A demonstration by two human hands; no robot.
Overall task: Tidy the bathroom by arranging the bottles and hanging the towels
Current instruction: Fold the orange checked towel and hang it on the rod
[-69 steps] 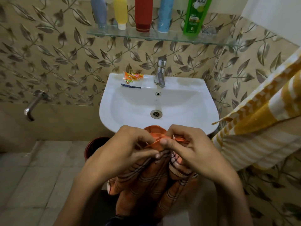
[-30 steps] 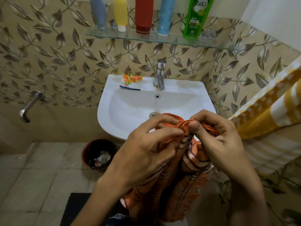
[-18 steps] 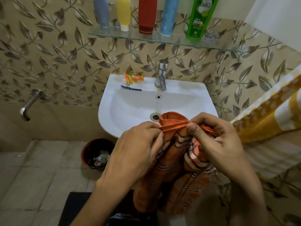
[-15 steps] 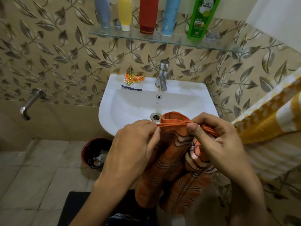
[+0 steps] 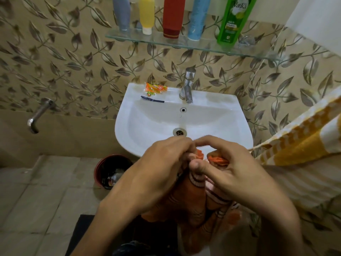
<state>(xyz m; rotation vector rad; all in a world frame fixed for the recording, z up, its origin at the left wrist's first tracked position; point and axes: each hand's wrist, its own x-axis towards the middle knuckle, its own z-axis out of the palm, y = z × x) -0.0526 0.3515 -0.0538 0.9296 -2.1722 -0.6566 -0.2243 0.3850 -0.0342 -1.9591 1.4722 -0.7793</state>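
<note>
Leaf-pattern tiled bathroom, white sink [image 5: 129,126], glass shelf [image 5: 258,52] of bottles [image 5: 173,15], both hands [image 5: 162,167] [image 5: 232,172] pinching orange striped towel [image 5: 193,200] top edge, long axis hanging down

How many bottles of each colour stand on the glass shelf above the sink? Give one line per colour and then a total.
Grey bottle: 1
Yellow bottle: 1
Red bottle: 1
Light blue bottle: 1
Green bottle: 1
Total: 5 bottles on the glass shelf
</note>
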